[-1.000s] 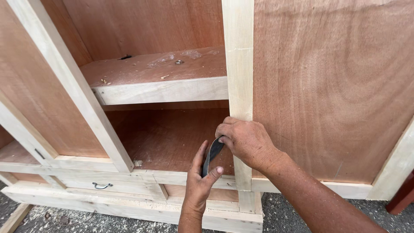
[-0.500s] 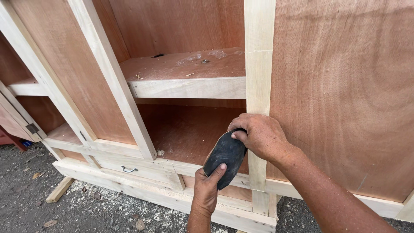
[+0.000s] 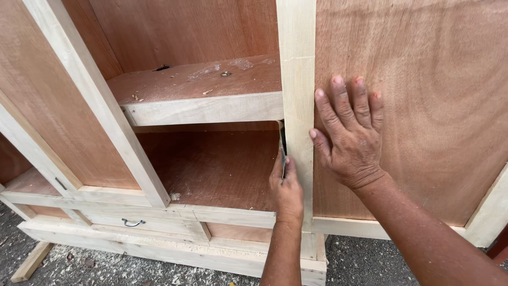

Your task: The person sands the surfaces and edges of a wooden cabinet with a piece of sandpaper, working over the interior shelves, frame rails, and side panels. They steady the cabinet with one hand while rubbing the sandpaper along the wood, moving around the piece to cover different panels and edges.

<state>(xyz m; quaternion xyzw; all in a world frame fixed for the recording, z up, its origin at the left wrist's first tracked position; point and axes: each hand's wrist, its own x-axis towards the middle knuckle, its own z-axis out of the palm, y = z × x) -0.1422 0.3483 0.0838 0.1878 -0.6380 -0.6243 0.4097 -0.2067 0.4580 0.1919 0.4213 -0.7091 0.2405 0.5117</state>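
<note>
My left hand (image 3: 286, 188) grips a dark flat pad (image 3: 283, 142), seen edge-on, pressed against the inner left side of the pale wooden upright post (image 3: 297, 74) of a cabinet. Most of the pad is hidden behind the post and my fingers. My right hand (image 3: 350, 132) lies flat with fingers spread on the reddish plywood panel (image 3: 423, 79) just right of the post; it holds nothing.
A shelf (image 3: 201, 92) with wood chips and a small metal piece runs left of the post. A slanted pale rail (image 3: 100, 111) crosses the open compartment. Below sit a drawer front with a metal handle (image 3: 132, 223), sawdust, gravel ground and a loose wooden strip (image 3: 30, 260).
My right hand let go of the dark pad and moved up onto the plywood panel, flat. My left hand carried the pad up against the inner side of the post.
</note>
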